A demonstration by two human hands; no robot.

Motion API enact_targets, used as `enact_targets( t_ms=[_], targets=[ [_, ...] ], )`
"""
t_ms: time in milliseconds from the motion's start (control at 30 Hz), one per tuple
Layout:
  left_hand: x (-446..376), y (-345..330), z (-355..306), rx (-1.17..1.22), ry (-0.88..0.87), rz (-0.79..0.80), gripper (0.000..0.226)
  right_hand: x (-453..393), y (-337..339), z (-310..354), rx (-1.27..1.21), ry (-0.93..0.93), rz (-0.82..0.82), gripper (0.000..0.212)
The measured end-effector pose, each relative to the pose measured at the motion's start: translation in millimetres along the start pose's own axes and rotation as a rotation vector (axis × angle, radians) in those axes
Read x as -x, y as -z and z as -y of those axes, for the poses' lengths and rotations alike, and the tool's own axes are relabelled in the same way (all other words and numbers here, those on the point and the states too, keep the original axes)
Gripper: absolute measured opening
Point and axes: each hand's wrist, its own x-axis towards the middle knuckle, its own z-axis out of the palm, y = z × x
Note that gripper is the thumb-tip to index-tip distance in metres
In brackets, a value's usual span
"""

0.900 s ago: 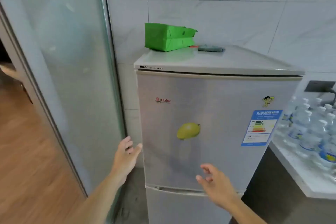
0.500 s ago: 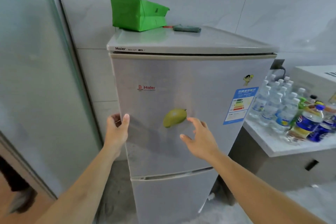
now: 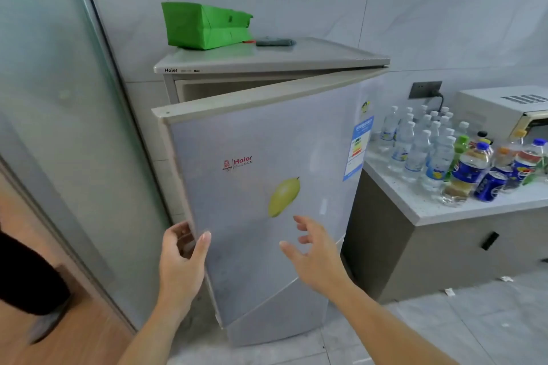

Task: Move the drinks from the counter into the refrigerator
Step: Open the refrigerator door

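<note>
Swung ajar now, the refrigerator door (image 3: 267, 187) is gripped at its free edge by the left hand (image 3: 182, 261); right hand (image 3: 318, 249) hovers slack and empty, nearer the drinks (image 3: 444, 151) standing upright on the counter (image 3: 462, 204) at three o'clock.

Left hand (image 3: 181, 261) grips the apparently part-open refrigerator door (image 3: 267, 201) edge.

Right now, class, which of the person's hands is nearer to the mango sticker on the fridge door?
Right. The right hand hovers open just below the mango sticker, off the door. The left hand grips the fridge door at its free edge, farther left.
</note>
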Motion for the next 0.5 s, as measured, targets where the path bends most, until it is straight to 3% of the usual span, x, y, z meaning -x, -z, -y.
enact_targets(
  t_ms=[267, 400, 500],
  targets=[
    [186, -50, -38, -0.024, -0.082, 0.003, 0.056, 131, 65, -49, -0.115, 0.095, -0.032, 0.062],
    [264, -95, -69, -0.07, -0.122, 0.075, 0.052, 181, 108, -69, -0.119, 0.168, -0.095, 0.07],
    [308, -129, -92, -0.058, -0.117, 0.216, 0.043, 204, 141, -86, -0.086, 0.208, -0.168, 0.08]
  ],
)
